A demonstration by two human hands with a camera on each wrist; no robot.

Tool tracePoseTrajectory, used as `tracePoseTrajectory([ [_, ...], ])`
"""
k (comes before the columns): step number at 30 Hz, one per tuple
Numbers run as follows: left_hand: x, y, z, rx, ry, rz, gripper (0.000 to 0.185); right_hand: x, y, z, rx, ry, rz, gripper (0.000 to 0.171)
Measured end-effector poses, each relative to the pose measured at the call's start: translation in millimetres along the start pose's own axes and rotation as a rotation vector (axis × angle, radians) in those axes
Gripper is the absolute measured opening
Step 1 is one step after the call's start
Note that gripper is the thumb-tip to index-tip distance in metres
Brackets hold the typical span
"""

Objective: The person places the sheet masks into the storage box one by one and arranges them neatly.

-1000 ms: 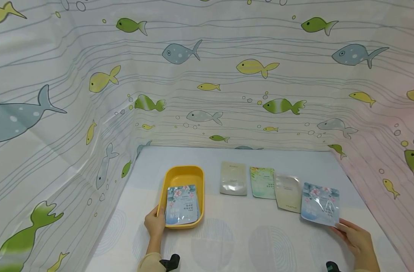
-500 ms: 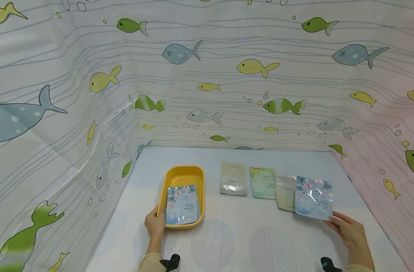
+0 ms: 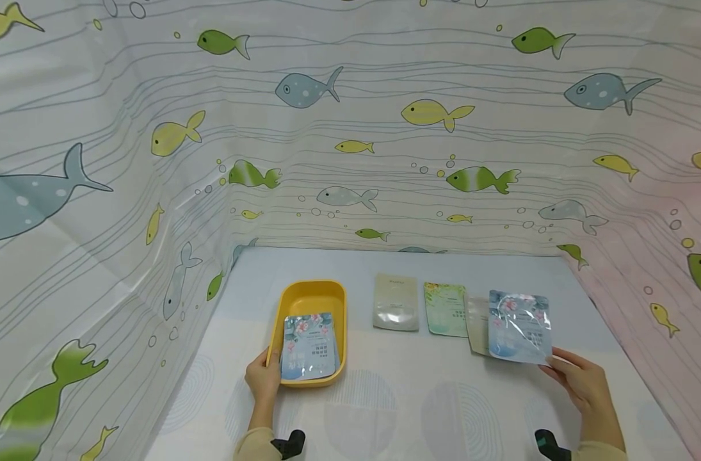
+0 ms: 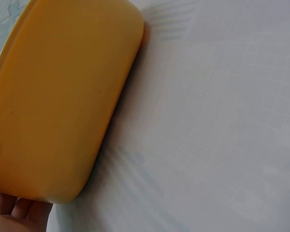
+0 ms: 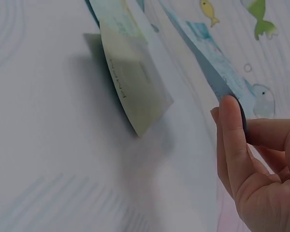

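My right hand (image 3: 582,378) pinches the lower right corner of a blue floral sachet (image 3: 520,326). In the right wrist view the sachet (image 5: 217,63) is seen nearly edge-on, raised off the table, with thumb and fingers on its end. It overlaps a beige sachet (image 3: 477,325) in the head view. My left hand (image 3: 264,378) grips the near left side of a yellow tray (image 3: 312,289), thumb over the rim. Its fingers (image 4: 21,209) show against the tray's outer wall in the left wrist view. Blue floral sachets (image 3: 308,349) lie in the tray's near part.
A green sachet (image 3: 445,310) lies between the beige one and another beige sachet (image 3: 395,303), right of the tray. The pale patterned table (image 3: 385,410) is bounded behind and at both sides by a fish-print sheet (image 3: 350,173).
My right hand has moved left and slightly away from me with the blue floral sachet, which now covers much of the beige one. The left hand and tray have stayed put.
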State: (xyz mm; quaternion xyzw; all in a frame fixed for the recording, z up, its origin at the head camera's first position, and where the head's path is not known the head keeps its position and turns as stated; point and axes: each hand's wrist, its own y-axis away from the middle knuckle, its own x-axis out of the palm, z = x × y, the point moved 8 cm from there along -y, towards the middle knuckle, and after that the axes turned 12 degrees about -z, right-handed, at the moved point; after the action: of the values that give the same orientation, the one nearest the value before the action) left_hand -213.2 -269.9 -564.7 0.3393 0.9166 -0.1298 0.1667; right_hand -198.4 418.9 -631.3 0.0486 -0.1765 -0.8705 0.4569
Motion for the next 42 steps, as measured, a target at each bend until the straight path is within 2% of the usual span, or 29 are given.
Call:
tracePoseTrajectory([
  [9,0.0,0.9,-0.4,-0.01,-0.014,0.003,0.029,14,5,8,-0.033,0.039,0.044,0.025],
  [14,0.6,0.2,0.1,-0.011,-0.009,0.003,0.029,21,1,4,-0.039,-0.024,0.07,0.025],
  [21,0.9,0.5,1.4,-0.011,-0.007,0.006,0.03,36,2,5,-0.07,-0.096,0.156,0.023],
  [28,0.8,-0.6,-0.8,-0.006,-0.006,0.002,0.029,65,29,25,-0.091,-0.054,0.26,0.024],
  [32,0.5,-0.4,-0.8,-0.002,-0.01,-0.003,0.029,74,28,19,-0.107,0.001,0.237,0.022],
  [34,0.1,-0.1,-0.6,0.0,-0.008,-0.007,0.028,82,39,26,-0.107,0.054,0.228,0.022],
  [37,-0.4,0.3,0.0,0.001,-0.008,-0.01,0.028,96,63,43,-0.102,0.076,0.205,0.022],
  [42,-0.1,0.2,0.2,0.0,-0.012,-0.007,0.028,116,88,62,-0.062,0.024,0.215,0.027],
])
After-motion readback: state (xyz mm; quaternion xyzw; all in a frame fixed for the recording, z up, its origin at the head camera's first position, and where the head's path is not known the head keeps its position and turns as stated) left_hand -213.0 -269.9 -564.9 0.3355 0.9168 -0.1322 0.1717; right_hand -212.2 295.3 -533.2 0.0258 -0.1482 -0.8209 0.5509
